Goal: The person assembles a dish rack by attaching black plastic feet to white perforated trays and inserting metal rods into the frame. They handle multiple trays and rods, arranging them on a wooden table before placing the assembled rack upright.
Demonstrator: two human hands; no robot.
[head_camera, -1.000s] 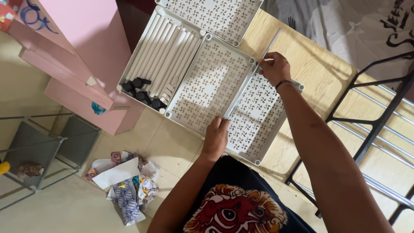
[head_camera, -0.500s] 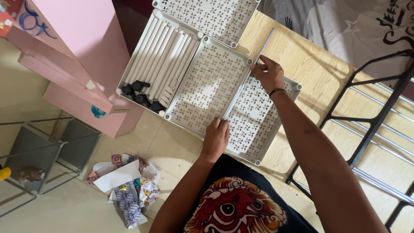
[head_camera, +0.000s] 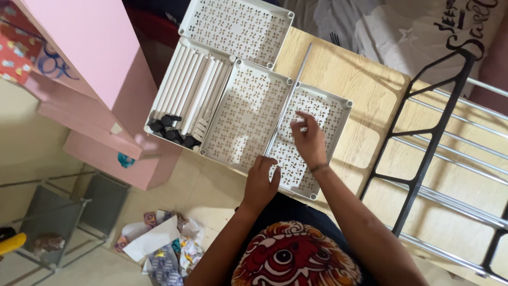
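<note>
Several white perforated plastic shelf trays lie on a wooden table [head_camera: 344, 79]. My left hand [head_camera: 260, 180] rests on the near edge where two trays meet, at the lower end of a thin metal rod [head_camera: 288, 100] that lies along the seam. My right hand [head_camera: 308, 139] hovers over the right tray [head_camera: 330, 114], fingers bent around a small white piece. The middle tray [head_camera: 246, 114] lies beside it. Farther left, a tray [head_camera: 193, 85] holds white tubes and black plastic connectors [head_camera: 169, 130].
Another white tray [head_camera: 238, 29] lies at the table's far end. A pink cabinet [head_camera: 90, 63] stands to the left. A black metal rack frame [head_camera: 428, 143] stands at the right. Crumpled wrappers and paper [head_camera: 159, 246] lie on the floor, beside a grey wire shelf [head_camera: 58, 222].
My right hand has moved from the far corner of the right tray down to its middle. The left hand stays at the near edge. The camera has shifted.
</note>
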